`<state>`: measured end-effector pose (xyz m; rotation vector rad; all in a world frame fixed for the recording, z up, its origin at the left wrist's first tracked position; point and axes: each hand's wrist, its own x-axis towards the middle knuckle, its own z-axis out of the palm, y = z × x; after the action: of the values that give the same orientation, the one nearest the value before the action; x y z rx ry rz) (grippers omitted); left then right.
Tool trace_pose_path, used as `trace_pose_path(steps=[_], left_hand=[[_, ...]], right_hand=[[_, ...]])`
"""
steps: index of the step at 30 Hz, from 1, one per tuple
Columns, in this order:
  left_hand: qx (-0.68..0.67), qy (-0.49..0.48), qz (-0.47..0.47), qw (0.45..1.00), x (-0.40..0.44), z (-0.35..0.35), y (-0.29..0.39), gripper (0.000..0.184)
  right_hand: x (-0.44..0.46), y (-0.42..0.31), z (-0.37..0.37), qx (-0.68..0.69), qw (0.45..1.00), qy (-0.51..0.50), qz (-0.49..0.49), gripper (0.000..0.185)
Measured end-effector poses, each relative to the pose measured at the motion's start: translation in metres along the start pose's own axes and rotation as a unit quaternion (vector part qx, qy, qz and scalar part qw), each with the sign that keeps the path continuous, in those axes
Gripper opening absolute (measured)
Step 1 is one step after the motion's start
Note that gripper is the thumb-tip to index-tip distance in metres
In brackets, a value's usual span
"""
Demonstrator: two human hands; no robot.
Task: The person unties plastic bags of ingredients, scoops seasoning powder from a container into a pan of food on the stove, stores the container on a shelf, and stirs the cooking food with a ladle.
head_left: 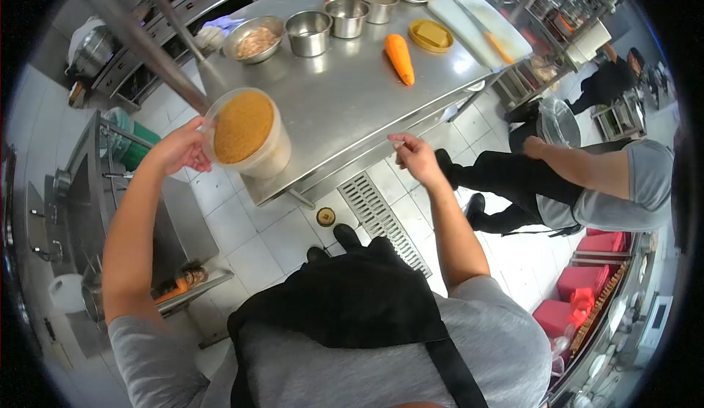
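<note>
Translucent tub (274,151), open, brown granules (243,125) inside, at corner of steel table (330,85).

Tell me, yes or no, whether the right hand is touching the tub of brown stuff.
No, the right hand is apart from the tub, with metal tabletop showing between them.

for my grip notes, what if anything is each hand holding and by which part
The left hand is at the side of the tub; a firm grip cannot be told. Whether the right hand pinches anything small is unclear.
</note>
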<state>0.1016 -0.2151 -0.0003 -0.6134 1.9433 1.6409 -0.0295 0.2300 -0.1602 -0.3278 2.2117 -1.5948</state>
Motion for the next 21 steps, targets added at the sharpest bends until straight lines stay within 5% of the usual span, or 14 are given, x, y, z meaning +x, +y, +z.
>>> trace_pose_path(steps=[6, 9, 11, 13, 14, 15, 17, 21], left_hand=[[-0.103, 0.02, -0.079, 0.991, -0.027, 0.035, -0.023, 0.081], [-0.235, 0.05, -0.112, 0.964, -0.044, 0.059, -0.037, 0.085], [-0.251, 0.088, -0.091, 0.96, -0.052, 0.075, -0.044, 0.083], [-0.294, 0.118, -0.068, 0.946, -0.058, 0.086, -0.056, 0.077], [-0.303, 0.141, -0.058, 0.941, -0.065, 0.095, -0.058, 0.079], [-0.321, 0.149, -0.046, 0.934, -0.075, 0.101, -0.063, 0.08], [-0.354, 0.164, -0.016, 0.921, -0.092, 0.109, -0.076, 0.081], [-0.413, 0.216, 0.045, 0.883, -0.147, 0.12, -0.087, 0.081]], right_hand=[[0.041, -0.043, -0.089, -0.208, 0.964, -0.145, 0.08, 0.05], [0.115, 0.0, -0.15, -0.261, 0.944, 0.117, -0.164, 0.04], [0.125, -0.034, -0.127, -0.473, 0.749, 0.35, -0.305, 0.044], [0.087, -0.098, -0.07, -0.39, 0.912, 0.0, -0.127, 0.047], [0.092, -0.073, -0.048, -0.329, 0.854, -0.112, -0.388, 0.047], [0.081, -0.083, -0.021, -0.255, 0.834, -0.225, -0.435, 0.039], [0.074, -0.119, 0.015, -0.215, 0.868, -0.37, -0.252, 0.026], [0.155, -0.175, 0.099, -0.162, 0.901, -0.208, -0.346, 0.019]])
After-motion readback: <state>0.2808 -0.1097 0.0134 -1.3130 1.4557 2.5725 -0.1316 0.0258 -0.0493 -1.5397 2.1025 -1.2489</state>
